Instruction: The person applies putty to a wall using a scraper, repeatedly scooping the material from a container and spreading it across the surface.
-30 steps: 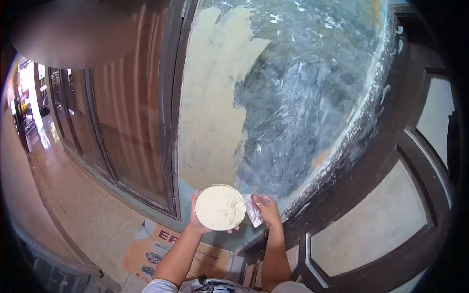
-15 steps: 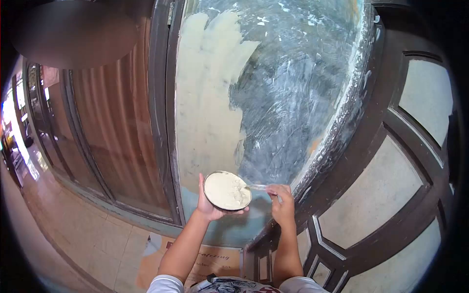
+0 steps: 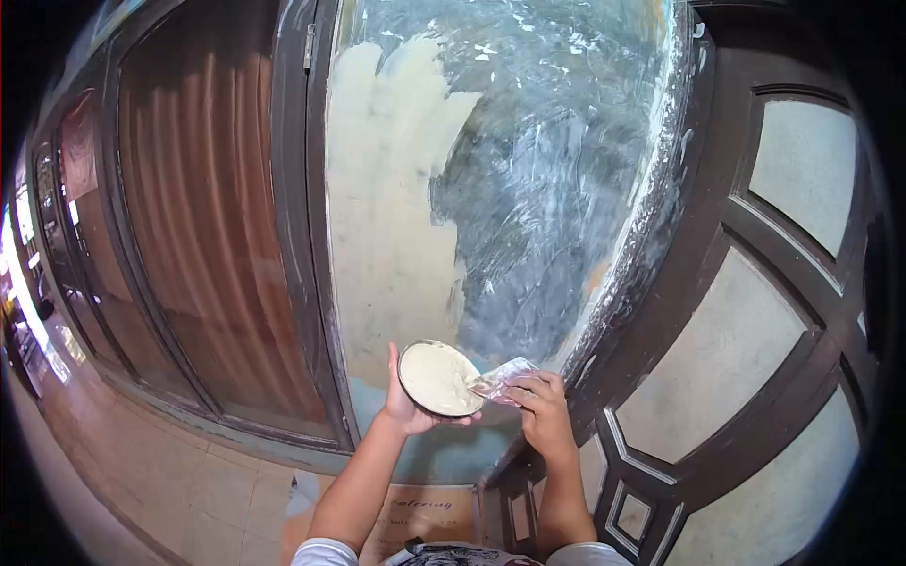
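A round dark-rimmed bowl of cream-coloured paste (image 3: 436, 377) rests in my left hand (image 3: 406, 407), whose fingers reach around its underside. My right hand (image 3: 540, 404) pinches a flat, shiny, partly see-through scraper (image 3: 510, 377). Its tip touches the paste at the bowl's right edge. Behind the bowl stands a wall panel (image 3: 543, 217), coated in cream paste on its left part and mottled grey-blue on the right.
Left of the panel is a dark-framed window (image 3: 203, 226) with a brown curtain. A dark wooden lattice with pale panels (image 3: 717, 358) stands at the right. A printed sheet (image 3: 425, 524) lies on the tiled floor (image 3: 203, 491) below my arms.
The scraper has turned so that its broad face now shows, and my right hand has rotated with it. The bowl has tilted slightly. The camera view has shifted a little.
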The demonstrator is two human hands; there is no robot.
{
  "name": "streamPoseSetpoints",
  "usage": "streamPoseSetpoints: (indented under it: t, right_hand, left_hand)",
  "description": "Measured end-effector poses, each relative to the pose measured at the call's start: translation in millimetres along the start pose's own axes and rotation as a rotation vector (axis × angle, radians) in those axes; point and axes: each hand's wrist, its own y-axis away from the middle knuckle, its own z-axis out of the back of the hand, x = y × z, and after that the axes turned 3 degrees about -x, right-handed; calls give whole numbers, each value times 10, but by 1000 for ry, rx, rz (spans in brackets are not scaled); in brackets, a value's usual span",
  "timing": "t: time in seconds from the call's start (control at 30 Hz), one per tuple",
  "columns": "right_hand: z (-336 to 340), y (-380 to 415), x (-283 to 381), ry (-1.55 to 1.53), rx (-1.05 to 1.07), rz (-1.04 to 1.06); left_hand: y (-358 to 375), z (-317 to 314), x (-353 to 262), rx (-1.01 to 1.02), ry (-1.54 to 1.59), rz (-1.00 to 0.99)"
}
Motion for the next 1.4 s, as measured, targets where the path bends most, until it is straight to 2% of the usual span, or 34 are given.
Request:
streamPoseSetpoints:
  t: [0.17,0.4,0.6,0.93,1.13,1.27,1.4]
  right_hand:
    - [-50,30,-17,-29,14,-10]
    - [-74,18,111,-38,-17,-27]
    - [-155,16,134,-46,-23,-26]
    - [-274,38,234,-92,-97,-57]
    - [-364,53,337,-119,-213,-118]
    - [-383,70,211,-86,-286,-79]
    - [-351,-165,44,-34,-246,-41]
  left_hand:
    - [-49,17,-16,26,12,21]
    - [4,46,-13,-51,-92,32]
    - [25,113,-68,-5,28,45]
    - [120,279,-104,27,32,67]
    - [194,255,-18,186,207,10]
    - [281,272,177,108,428,39]
    - [301,471,342,150,461,7]
